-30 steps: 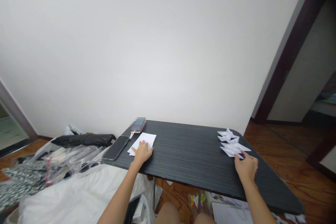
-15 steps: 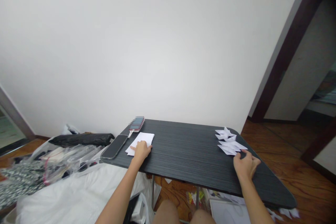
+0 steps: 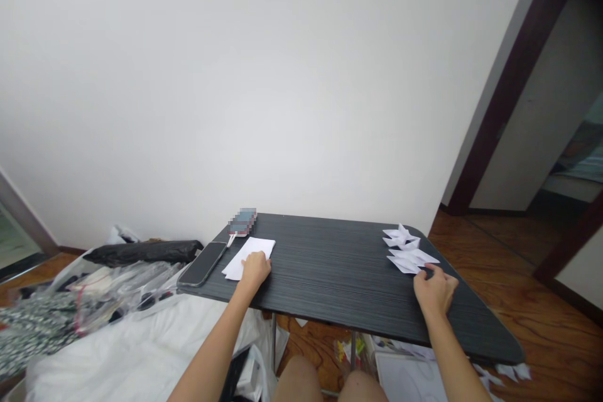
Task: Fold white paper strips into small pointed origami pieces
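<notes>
A: What's the biggest thing there?

B: The white wall (image 3: 301, 88), then the black counter (image 3: 325, 276) in front of it. A big white bag (image 3: 136, 348) lies low beside the counter's left end, with a long black bundle (image 3: 146, 251) beyond it.

A: And on the counter?

B: Some white paper sheets (image 3: 235, 261) near the left end, stacked a little askew. Near the right end sits a cluster of folded paper shapes (image 3: 409, 259), pointed and overlapping.

A: What about the hands?

B: The left hand (image 3: 255, 270) rests on the sheets, its fingers curled under; I can't tell whether it grips any paper. The right hand (image 3: 434, 287) is half curled, thumb and forefinger at the near edge of the folded shapes. Whether they pinch one, I can't tell.

A: Anything smaller?

B: A dark phone (image 3: 202, 265) lies flat just left of the sheets. Behind that is a small item (image 3: 243, 222), blurred out, and a short white cord (image 3: 231, 240) shows between it and the phone.
</notes>
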Available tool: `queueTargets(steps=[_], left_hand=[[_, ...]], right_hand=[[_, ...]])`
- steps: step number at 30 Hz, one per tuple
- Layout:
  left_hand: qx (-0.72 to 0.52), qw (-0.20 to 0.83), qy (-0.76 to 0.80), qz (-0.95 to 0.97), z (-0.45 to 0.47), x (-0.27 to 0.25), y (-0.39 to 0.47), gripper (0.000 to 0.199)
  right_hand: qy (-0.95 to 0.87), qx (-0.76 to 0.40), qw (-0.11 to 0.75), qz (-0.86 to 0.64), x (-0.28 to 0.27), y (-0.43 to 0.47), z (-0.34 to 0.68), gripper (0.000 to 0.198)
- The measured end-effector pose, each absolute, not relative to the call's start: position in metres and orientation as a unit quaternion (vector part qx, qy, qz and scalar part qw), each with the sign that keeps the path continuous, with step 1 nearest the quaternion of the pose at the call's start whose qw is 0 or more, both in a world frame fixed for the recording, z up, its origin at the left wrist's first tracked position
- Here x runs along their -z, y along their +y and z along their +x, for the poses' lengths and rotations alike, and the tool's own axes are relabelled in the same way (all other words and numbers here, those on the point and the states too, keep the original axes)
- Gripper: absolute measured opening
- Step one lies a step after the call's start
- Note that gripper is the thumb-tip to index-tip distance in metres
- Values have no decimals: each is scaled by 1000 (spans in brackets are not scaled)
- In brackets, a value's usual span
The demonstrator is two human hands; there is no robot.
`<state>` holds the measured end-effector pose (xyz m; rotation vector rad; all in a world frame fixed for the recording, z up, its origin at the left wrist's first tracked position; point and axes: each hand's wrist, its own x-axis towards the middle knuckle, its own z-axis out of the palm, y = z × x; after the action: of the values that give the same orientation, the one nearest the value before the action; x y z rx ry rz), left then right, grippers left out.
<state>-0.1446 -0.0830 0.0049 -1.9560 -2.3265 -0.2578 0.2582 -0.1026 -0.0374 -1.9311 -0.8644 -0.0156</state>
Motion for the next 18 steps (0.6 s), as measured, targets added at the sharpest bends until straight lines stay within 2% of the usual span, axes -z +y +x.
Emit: queueTargets(steps=[10,14,18], left_hand=[[96,52,-747,-656,-140,-29,-83,28],[226,53,-706,-669,-126,-45,-78,30],[427,-42,-630,-648,-99,-49,-60,27]], right_hand=[[-363,27,501,-785,41,-100,260,32],[-438,92,484,-752,38,-95,252,32],[-504,161,403,-747,29,-95,233,27]])
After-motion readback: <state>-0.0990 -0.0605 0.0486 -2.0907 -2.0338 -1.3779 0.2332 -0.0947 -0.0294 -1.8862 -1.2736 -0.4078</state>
